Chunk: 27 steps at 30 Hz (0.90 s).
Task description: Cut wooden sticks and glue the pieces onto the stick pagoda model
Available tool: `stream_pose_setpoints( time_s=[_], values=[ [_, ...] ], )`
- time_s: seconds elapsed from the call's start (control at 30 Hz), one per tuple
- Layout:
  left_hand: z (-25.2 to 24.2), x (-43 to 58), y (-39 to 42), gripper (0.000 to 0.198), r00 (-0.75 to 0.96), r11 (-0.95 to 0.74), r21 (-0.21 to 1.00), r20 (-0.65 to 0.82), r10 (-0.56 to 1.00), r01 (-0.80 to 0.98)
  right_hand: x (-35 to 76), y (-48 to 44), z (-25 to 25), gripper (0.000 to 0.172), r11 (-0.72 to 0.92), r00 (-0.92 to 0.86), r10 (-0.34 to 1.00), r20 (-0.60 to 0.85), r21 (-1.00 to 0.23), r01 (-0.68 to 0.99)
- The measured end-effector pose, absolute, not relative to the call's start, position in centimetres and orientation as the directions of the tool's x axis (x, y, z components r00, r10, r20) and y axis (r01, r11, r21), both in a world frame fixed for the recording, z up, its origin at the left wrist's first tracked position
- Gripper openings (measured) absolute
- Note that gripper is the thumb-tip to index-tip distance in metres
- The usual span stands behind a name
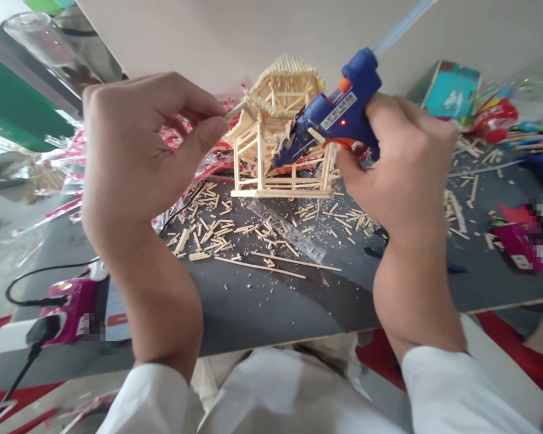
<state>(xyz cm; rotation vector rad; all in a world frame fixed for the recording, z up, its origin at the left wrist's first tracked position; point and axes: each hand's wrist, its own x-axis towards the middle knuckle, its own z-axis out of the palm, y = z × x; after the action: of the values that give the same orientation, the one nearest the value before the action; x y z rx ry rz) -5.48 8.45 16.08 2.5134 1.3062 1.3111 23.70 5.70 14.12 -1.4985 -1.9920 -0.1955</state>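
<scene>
A craft workspace: glue gun (356,111), scattered stick pieces (181,241)

Table front: a hand could slip between the forearms (163,295), over open tabletop (294,307).
Mid-table: loose stick bits (215,232) and a clear ruler (301,238) clutter any low path.
Right approach: the glue gun (359,111) blocks the stick house (260,150).
Left edge: purple power strip (75,301) obstructs.

**Blue glue gun (364,117) before pale stick house (260,154)**

The house stands upright toward the far edge of the tabletop (253,307), open-framed below, its roofs slatted. A short stick (236,111) slants at the left eave. The gun tilts nozzle-down, red light (342,122) lit, clear glue stick (402,29) jutting from its rear.
</scene>
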Motion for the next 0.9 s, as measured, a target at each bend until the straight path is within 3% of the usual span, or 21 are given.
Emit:
stream_pose_setpoints(
  time_s=[0.13, 0.37, 0.5, 0.7, 0.9],
  values=[
    [16.0, -5.2, 8.4, 0.015, 0.299, -0.654, 0.352, 0.678, 0.671, 0.669, 23.6, 5.7, 14.2, 0.029, 0.343, -0.153, 0.814, 0.560, -0.250, 0.906],
    [16.0, -5.5, 8.6, 0.020, 0.342, -0.668, 0.317, 0.667, 0.662, 0.673, 23.6, 6.1, 13.8, 0.034, 0.310, -0.186, 0.782, 0.595, -0.113, 0.944],
    [15.9, -6.0, 9.1, 0.021, 0.376, -0.691, 0.295, 0.666, 0.644, 0.660, 23.7, 6.5, 13.2, 0.039, 0.324, -0.190, 0.738, 0.648, -0.094, 0.941],
    [15.9, -5.9, 9.0, 0.023, 0.383, -0.693, 0.289, 0.664, 0.642, 0.660, 24.1, 6.3, 13.4, 0.034, 0.336, -0.154, 0.681, 0.715, -0.118, 0.935],
    [15.9, -5.2, 8.8, 0.022, 0.359, -0.686, 0.303, 0.674, 0.645, 0.662, 26.4, 6.5, 14.1, 0.028, 0.317, -0.148, 0.592, 0.792, -0.059, 0.947]
  ],
)
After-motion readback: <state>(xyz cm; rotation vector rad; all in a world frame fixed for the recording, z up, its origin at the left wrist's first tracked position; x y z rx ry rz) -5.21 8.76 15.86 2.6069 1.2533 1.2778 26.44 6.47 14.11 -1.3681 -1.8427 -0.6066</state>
